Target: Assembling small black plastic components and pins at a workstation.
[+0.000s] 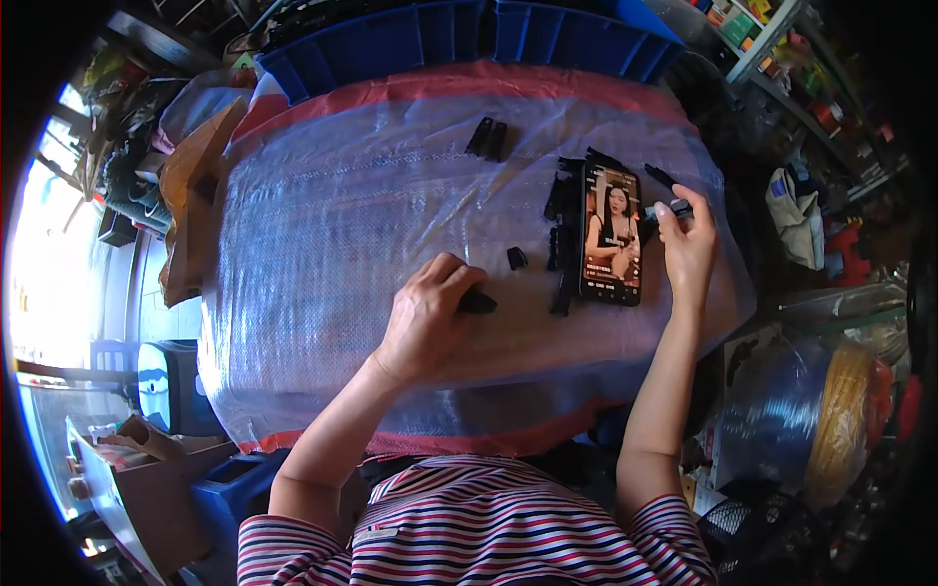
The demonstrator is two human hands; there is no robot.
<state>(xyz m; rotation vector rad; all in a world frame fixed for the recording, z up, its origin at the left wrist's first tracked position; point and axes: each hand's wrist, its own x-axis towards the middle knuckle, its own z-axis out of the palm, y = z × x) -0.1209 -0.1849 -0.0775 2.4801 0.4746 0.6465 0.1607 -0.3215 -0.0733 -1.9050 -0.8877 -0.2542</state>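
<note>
On a big bale wrapped in translucent woven plastic (322,225), my left hand (422,311) rests with curled fingers closed around a small black piece (477,302). To the right, my right hand (690,239) pinches a slim object with a light tip and dark body (672,209), too small to name for certain. It is close beside the right edge of a smartphone (612,234) with a lit screen showing a person in a video. Flat black pieces (560,239) lie in a pile along the phone's left side and stick out around it.
Two more black pieces (487,139) lie side by side farther back, and one small black piece (517,258) sits between my hands. Blue plastic bins (381,49) line the far edge. Shelving (772,44) stands at right, with a clear-wrapped yellow roll (838,410) below.
</note>
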